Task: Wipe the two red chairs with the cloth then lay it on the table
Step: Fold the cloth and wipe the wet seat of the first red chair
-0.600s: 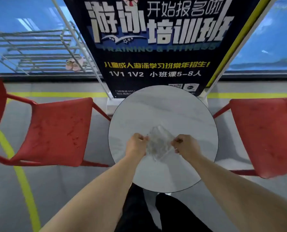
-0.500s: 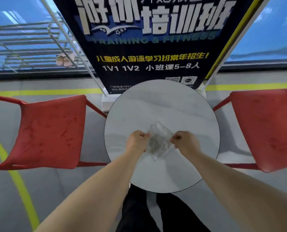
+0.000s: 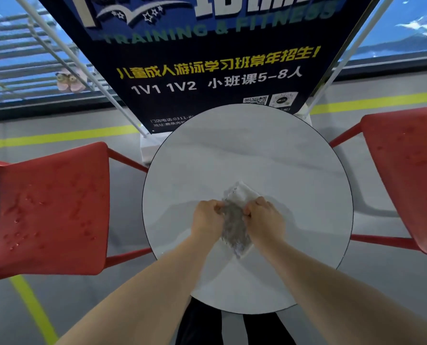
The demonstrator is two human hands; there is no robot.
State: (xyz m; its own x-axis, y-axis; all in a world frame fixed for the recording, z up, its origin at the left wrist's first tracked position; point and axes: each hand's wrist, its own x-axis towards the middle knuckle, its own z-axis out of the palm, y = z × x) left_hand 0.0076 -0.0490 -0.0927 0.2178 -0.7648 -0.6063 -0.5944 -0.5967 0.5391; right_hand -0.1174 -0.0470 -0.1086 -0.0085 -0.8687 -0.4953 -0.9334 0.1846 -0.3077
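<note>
Both hands, left hand (image 3: 207, 217) and right hand (image 3: 263, 217), clench the cloth (image 3: 234, 220) above the counter (image 3: 232, 150). Droplets remain on 2 chairs at 9 (image 3: 50, 207) and 3 o'clock (image 3: 406, 170). A bunched cloth may merely smear them.

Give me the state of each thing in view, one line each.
Cloth: bunched, gripped by both hands above the table.
Left hand: closed on cloth.
Right hand: closed on cloth.
Left chair: seat spotted with droplets.
Right chair: seat spotted with droplets.
Table: nothing lying on it.
</note>
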